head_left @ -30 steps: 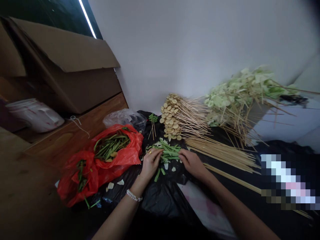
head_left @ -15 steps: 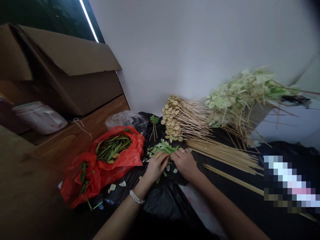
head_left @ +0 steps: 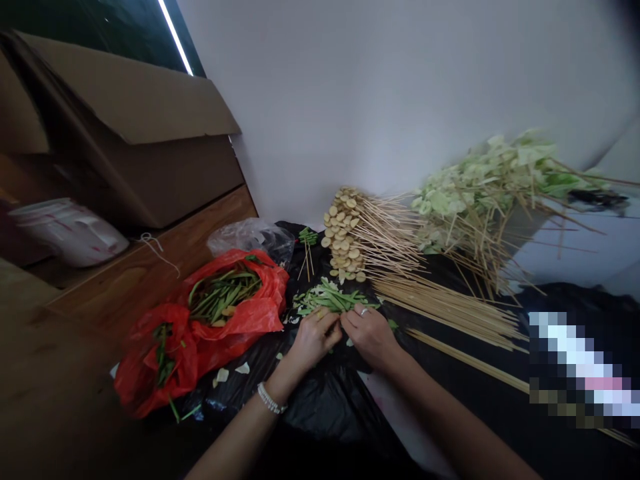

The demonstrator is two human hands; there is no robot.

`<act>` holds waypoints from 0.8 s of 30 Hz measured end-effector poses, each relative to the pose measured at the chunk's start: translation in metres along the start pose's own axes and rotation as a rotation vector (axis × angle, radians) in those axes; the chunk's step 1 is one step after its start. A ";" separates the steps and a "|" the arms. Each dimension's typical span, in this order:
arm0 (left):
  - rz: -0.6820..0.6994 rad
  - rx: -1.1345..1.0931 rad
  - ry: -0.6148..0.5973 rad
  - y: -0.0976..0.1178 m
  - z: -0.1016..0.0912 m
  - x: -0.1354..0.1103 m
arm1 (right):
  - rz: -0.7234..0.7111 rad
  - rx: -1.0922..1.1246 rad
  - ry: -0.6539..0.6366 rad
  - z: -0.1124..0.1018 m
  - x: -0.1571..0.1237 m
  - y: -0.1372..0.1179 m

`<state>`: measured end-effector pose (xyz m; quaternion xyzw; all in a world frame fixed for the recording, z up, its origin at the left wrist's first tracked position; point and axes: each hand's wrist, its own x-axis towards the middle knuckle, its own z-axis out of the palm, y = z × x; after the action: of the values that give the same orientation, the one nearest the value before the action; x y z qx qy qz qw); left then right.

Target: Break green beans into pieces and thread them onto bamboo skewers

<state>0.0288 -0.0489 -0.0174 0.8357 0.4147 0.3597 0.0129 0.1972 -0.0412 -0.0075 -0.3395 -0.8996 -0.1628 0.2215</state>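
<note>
My left hand (head_left: 314,339) and my right hand (head_left: 369,335) meet fingertip to fingertip at the near edge of a pile of cut green beans (head_left: 334,295). Both have their fingers pinched together, and whatever lies between them is hidden. Pale, leafy-looking scraps (head_left: 306,303) are mixed in at the pile's left side. Behind it, a few skewers (head_left: 308,261) carry short green bean pieces at their far ends. To the left, an open red plastic bag (head_left: 250,320) holds long green beans (head_left: 227,293).
Skewered round yellowish slices (head_left: 344,230) stand stacked by the wall. Bare bamboo skewers (head_left: 450,310) lie to the right, below skewered cabbage leaves (head_left: 480,177). A black plastic sheet (head_left: 330,407) covers the work surface. A cardboard box (head_left: 165,173) and white bucket (head_left: 75,230) are left.
My hands have drawn closer together and slightly down. More of the cut beans show behind my fingers, and the green pieces that stuck out below my left hand are out of sight.
</note>
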 end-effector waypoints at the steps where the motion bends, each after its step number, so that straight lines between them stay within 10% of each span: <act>1: -0.017 -0.025 0.017 0.001 0.000 0.000 | -0.009 0.002 0.017 0.000 -0.001 0.000; 12: -0.266 -0.307 0.173 0.007 -0.004 0.010 | 0.054 0.180 0.219 -0.016 0.001 0.002; 20: -0.525 -0.598 0.249 -0.005 -0.008 0.000 | 0.778 0.966 0.522 -0.036 0.004 0.029; 24: -0.508 -0.667 0.176 -0.002 -0.009 0.001 | 0.861 1.265 0.495 -0.033 0.008 0.033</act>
<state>0.0221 -0.0494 -0.0106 0.6231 0.4681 0.5295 0.3351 0.2237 -0.0283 0.0294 -0.4209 -0.5364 0.4068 0.6080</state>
